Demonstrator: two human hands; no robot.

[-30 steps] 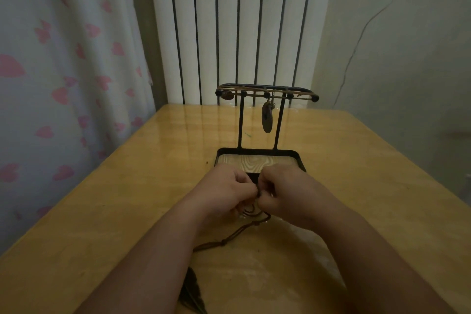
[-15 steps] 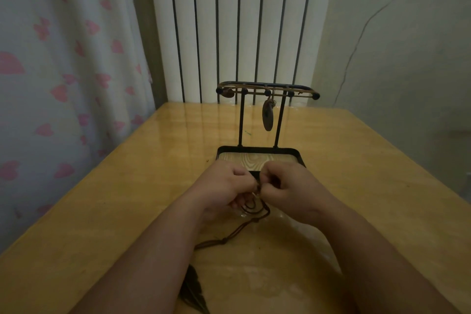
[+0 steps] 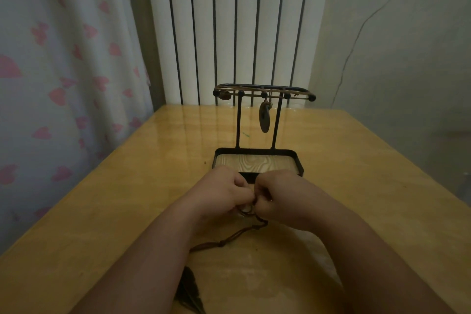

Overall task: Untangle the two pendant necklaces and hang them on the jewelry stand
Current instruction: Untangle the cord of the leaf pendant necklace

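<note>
- Head view: the left hand and right hand meet knuckle to knuckle just in front of the jewelry stand, fingers curled in and pinching a dark cord necklace between them
- The hands hide the pinch itself, so I cannot tell exactly which fingers hold the cord; a small loop of it shows under the fingertips
- From there the cord trails toward the viewer across the wooden table, past a knot, and goes under the left forearm; a dark feather-like tassel lies near the bottom edge
- The other necklace hangs on the stand's top bar, its oval pendant dangling between the two posts
- The hands cover the near edge of the stand's tray
- Behind the table: a white radiator, and a curtain with pink hearts at left
</note>
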